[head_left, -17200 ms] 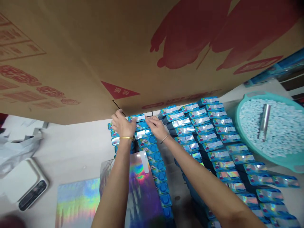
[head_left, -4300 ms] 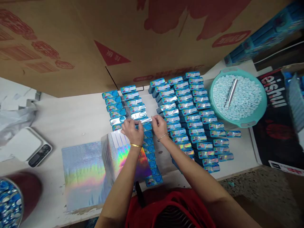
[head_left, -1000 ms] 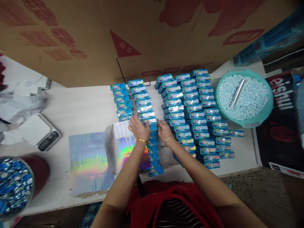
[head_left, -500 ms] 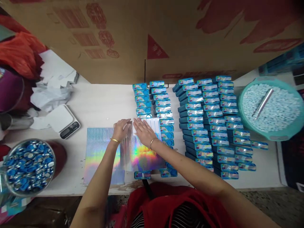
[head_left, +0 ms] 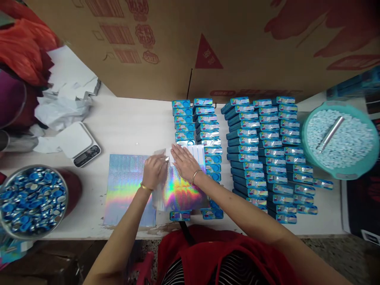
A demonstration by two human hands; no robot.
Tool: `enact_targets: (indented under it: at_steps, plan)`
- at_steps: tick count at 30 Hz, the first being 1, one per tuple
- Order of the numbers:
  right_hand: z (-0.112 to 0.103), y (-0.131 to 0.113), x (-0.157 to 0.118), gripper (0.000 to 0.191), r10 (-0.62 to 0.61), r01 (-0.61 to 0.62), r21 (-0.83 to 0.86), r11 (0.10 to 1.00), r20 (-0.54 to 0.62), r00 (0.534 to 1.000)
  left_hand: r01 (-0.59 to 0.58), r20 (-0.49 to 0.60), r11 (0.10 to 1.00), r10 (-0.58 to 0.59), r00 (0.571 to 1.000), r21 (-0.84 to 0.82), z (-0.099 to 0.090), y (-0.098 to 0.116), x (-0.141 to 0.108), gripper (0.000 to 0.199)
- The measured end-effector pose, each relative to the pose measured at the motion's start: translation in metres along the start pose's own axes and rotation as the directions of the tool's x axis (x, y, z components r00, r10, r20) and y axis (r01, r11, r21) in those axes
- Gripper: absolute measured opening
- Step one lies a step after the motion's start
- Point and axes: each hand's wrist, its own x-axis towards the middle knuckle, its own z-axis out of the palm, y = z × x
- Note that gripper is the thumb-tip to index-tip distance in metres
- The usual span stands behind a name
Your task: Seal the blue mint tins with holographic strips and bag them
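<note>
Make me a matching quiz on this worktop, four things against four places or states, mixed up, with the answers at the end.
Things
1. Right hand
2. Scale
3. Metal tube
4. Dark red container

Places or states
A. Lying on pale pieces in the turquoise basin
B. Full of blue and silver pieces
C. Spread on the shiny stack
D. White, with a dark panel

Right pairs: 1-C, 2-D, 3-A, 4-B

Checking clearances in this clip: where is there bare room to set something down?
The widest patch of table lies between scale and tins, before the carton. Another lies nearside of the green bowl, right of the tins. Crowded: left hand and right hand at the shiny sheets; the tin rows leave one slim gap.
</note>
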Motion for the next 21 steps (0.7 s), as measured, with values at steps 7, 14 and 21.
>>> enact_targets:
  at_steps: [7, 14, 21]
  plan:
    - [-0.017, -0.003, -0.010, 0.052, 0.052, -0.012, 0.329, 0.944, -0.112, 0.992, 0.384, -0.284, 0.756, -0.585, 0.760, -0.530, -0.042, 0.083, -0.038, 0.014]
    - [-0.055, -0.033, -0.071, 0.038, 0.473, -0.221, 0.864, 0.453, -0.023, 0.881, 0.380, -0.005, 0.319, -0.772, 0.636, -0.868, -0.007, 0.124, -0.003, 0.024]
    - [-0.086, 0.023, -0.110, 0.034, 0.661, -0.317, 0.794, 0.518, -0.136, 0.738, 0.378, -0.067, 0.603, -0.586, 0.808, -0.703, 0.064, 0.154, 0.030, 0.016]
